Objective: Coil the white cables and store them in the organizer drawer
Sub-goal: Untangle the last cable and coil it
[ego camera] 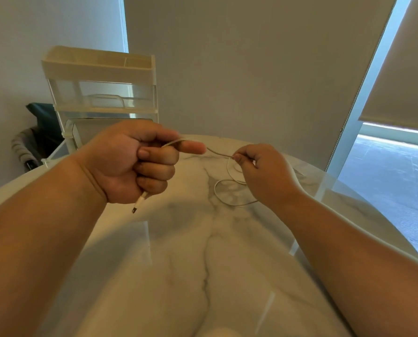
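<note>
My left hand (132,164) grips one end of a thin white cable (219,154) in a fist above the marble table (203,263); the cable's plug (138,205) sticks out below the little finger. The cable runs over my left index finger to my right hand (264,172), which pinches it between thumb and fingers. Below the right hand the rest of the cable lies in loose loops on the table. The white and clear plastic organizer (101,86) stands at the table's far left, its clear drawer (105,97) behind and above my left hand.
A second clear drawer (86,130) sits below the first, partly hidden by my left hand. A dark chair with grey fabric (30,147) stands beyond the table's left edge. A wall and roller blinds lie behind; a window strip shows at the right.
</note>
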The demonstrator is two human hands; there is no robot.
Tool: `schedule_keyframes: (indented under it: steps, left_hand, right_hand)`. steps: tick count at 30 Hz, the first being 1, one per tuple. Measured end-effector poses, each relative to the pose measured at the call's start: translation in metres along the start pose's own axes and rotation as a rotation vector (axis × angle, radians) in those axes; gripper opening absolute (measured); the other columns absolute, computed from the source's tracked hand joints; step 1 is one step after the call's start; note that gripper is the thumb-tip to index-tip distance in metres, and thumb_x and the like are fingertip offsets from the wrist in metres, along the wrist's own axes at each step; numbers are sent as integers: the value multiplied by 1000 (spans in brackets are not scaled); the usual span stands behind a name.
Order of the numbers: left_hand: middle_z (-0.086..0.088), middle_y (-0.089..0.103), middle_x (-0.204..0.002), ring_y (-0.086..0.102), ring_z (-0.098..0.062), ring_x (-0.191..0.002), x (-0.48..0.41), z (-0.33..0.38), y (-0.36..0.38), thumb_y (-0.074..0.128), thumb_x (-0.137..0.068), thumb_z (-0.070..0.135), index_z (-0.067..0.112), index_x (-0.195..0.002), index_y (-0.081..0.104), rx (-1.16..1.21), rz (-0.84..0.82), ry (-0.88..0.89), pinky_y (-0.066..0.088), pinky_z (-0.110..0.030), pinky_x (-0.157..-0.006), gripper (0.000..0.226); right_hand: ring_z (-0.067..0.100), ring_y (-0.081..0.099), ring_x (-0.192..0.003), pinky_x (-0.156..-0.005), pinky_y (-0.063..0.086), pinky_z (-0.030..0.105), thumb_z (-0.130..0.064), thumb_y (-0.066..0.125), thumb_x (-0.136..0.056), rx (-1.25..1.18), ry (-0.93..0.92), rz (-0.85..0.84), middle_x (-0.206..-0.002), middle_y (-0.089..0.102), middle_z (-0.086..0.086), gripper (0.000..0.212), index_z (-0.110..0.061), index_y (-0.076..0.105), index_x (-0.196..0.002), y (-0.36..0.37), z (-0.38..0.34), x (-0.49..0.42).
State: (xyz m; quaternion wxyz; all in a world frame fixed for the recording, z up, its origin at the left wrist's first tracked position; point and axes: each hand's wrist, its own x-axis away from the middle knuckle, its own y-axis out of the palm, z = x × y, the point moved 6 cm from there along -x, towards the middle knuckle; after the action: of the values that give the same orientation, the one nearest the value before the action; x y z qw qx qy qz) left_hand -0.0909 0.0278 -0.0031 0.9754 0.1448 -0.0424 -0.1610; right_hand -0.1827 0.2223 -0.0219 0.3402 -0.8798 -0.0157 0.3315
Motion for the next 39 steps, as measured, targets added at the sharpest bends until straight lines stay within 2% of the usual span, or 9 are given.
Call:
schedule_keyframes:
  steps: [3, 9, 13, 16, 21, 26, 30, 35, 39]
  left_hand:
    - [10, 31, -47, 26, -6, -44, -4, 2, 5, 42, -91, 25, 15, -76, 64, 92, -59, 94, 20, -23, -48, 28]
    - [13, 44, -62, 35, -3, -54, -14, 12, -14, 44, -95, 22, 20, -89, 60, 373, 93, 302, 26, -18, -52, 17]
    - [15, 55, -66, 38, -1, -53, -13, 13, -30, 42, -101, 21, 20, -95, 63, 395, 261, 366, 28, -18, -52, 22]
    - [13, 66, -76, 51, 0, -58, -12, 14, -33, 47, -99, 21, 19, -103, 64, 400, 277, 397, 38, -17, -55, 17]
    - [-2, 74, -98, 70, -13, -88, -10, 16, -34, 44, -102, 18, 12, -112, 66, 426, 274, 422, 56, -25, -82, 25]
    - [9, 63, -76, 48, -3, -60, -8, 18, -39, 49, -90, 15, 15, -109, 65, 405, 311, 431, 35, -18, -55, 25]
    - [11, 38, -59, 26, -6, -53, -7, 17, -41, 44, -96, 22, 16, -94, 66, 375, 355, 417, 25, -21, -52, 23]
    - [7, 29, -58, 26, -10, -52, -10, 15, -43, 42, -102, 29, 19, -82, 61, 146, 454, 414, 23, -26, -53, 30]
    - [7, 29, -58, 26, -10, -52, -11, 13, -39, 43, -102, 28, 20, -78, 58, 138, 452, 421, 22, -27, -54, 30]
  right_hand:
    - [6, 61, -72, -69, 49, 23, -25, 56, -98, -45, -5, -92, -72, 67, -9, 22, -20, 72, -82, 7, -1, 2]
    - [3, 63, -76, -79, 52, 29, -27, 56, -99, -11, -32, -428, -79, 68, -14, 19, -35, 73, -101, 38, -11, 19]
    - [13, 50, -55, -53, 42, 23, -15, 51, -103, -523, 184, -647, -74, 65, 3, 24, -26, 73, -106, 52, -20, 36]
    - [16, 44, -50, -48, 34, 26, -14, 41, -106, -801, 326, -762, -72, 63, 10, 29, -15, 70, -114, 59, -25, 44]
    - [16, 48, -55, -53, 38, 27, -8, 41, -104, -721, 399, -643, -80, 68, 10, 32, -13, 72, -113, 57, -12, 37]
    - [14, 52, -58, -53, 44, 24, 3, 52, -97, -803, 423, -403, -78, 66, 7, 24, -8, 70, -108, 40, 2, 22]
    - [17, 53, -59, -55, 49, 25, 7, 56, -88, -933, 410, -471, -72, 60, 8, 23, -5, 68, -104, 28, 6, 17]
    - [21, 64, -68, -62, 55, 32, 3, 58, -81, -1273, 293, -456, -74, 62, 6, 31, -8, 67, -108, 14, -2, 8]
    - [29, 71, -93, -75, 56, 37, -8, 60, -81, -1131, 254, -452, -93, 73, 13, 32, -9, 67, -113, 7, -4, 6]
